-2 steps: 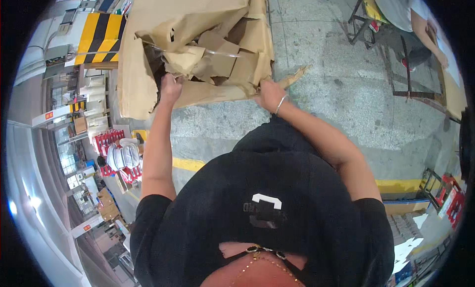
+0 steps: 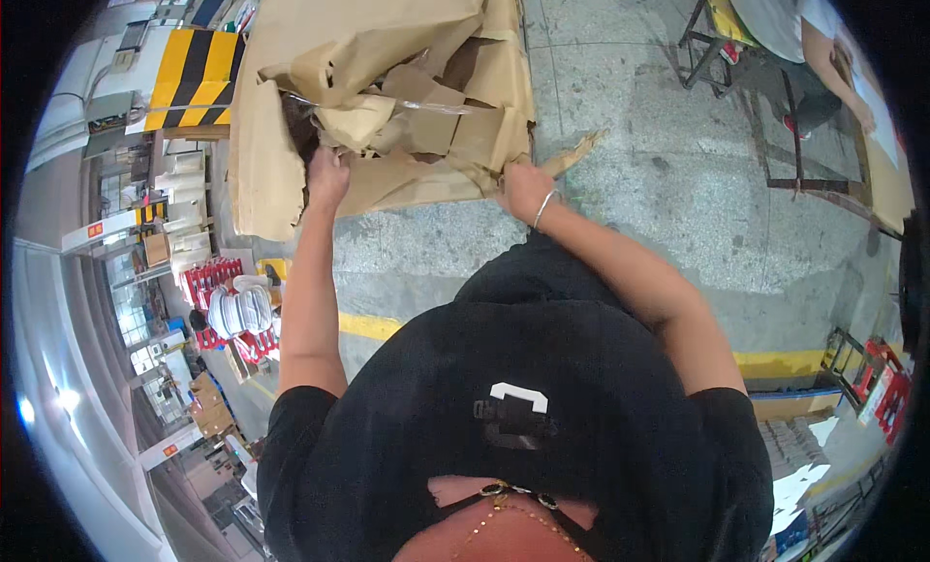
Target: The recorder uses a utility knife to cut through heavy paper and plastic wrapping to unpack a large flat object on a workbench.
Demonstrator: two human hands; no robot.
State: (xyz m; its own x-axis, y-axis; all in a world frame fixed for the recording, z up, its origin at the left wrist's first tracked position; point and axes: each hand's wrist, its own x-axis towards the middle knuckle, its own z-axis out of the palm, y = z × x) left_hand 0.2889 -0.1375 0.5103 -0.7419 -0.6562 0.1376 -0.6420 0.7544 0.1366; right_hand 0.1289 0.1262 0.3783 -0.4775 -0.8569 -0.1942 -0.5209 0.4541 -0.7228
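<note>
Left hand (image 2: 327, 179) and right hand (image 2: 526, 191), apart, clamp the near edge of brown wrapping (image 2: 373, 53), probably light, tearable, best gripped where folded.

No legible wording for you here. Your black shirt (image 2: 417, 368) has a chest print (image 2: 519, 397): white angular outline, open at the bottom, dark patch under it, dim lettering at the sides too faint to make out. On your left, two small red signs: one (image 2: 94, 231) on the upper white beam (image 2: 118, 221), one (image 2: 170, 450) on the lower white beam (image 2: 191, 437). Pale marks on both, too small to read. Upper left, you've got a panel (image 2: 196, 78) with slanted black-and-yellow warning stripes.
</note>
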